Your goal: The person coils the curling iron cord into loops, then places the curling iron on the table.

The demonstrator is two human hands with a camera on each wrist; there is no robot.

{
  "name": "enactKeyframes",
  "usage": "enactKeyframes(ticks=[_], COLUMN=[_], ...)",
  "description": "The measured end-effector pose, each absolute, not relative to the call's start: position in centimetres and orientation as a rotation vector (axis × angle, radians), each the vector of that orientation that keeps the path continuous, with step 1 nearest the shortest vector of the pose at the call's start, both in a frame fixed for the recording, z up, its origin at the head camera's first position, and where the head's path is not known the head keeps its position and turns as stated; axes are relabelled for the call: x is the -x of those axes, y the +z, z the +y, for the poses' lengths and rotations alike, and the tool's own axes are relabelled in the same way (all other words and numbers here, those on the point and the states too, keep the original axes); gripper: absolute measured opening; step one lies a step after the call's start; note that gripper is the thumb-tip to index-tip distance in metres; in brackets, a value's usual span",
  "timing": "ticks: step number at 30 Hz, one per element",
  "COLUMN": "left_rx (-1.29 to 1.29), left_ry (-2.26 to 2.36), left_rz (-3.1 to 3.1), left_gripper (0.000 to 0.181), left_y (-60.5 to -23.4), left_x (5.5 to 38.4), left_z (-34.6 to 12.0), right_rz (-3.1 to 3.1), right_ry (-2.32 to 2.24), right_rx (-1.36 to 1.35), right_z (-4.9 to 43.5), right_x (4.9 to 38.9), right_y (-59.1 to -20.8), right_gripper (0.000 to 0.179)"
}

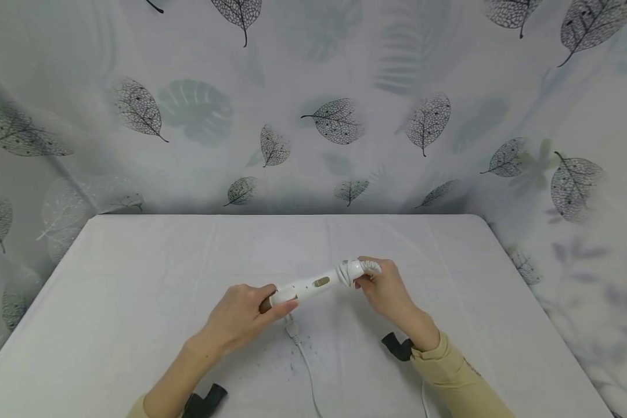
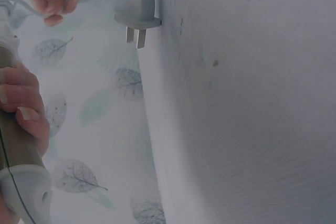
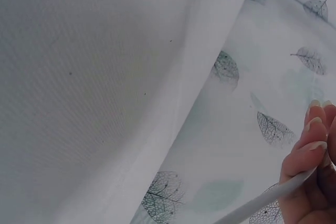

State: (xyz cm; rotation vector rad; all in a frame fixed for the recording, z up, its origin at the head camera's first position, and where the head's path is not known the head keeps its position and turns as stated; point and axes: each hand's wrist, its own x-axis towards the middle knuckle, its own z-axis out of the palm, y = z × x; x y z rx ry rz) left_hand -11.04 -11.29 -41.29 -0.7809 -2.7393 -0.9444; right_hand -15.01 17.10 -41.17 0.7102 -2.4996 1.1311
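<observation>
Above the table, my left hand grips a white and brown hair iron by its brown end, thumb along the white body. A gold-coloured button faces up on the body. White cord is looped round the iron's other end, where my right hand pinches it. In the right wrist view the cord runs between the curled fingers. Under the iron hangs a white two-pin plug, its pins pointing away from its cable.
A white cloth covers the table. Thin white cable runs from the plug toward the near edge. Black wrist mounts sit at both wrists. Behind the table hangs a leaf-patterned curtain, which continues along both sides.
</observation>
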Motion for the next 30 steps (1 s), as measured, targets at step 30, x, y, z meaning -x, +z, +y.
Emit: enactKeyframes(ticks=[30], left_rx=[0.964], left_ry=[-1.173], left_rz=[-2.882], left_gripper=[0.038], left_y=[-41.26], left_x=[10.64], left_z=[-10.87], right_rz=[-2.214], right_ry=[1.022], right_rx=[-1.057], right_z=[16.6], right_x=[14.79], right_y=[-40.97], right_gripper=[0.025])
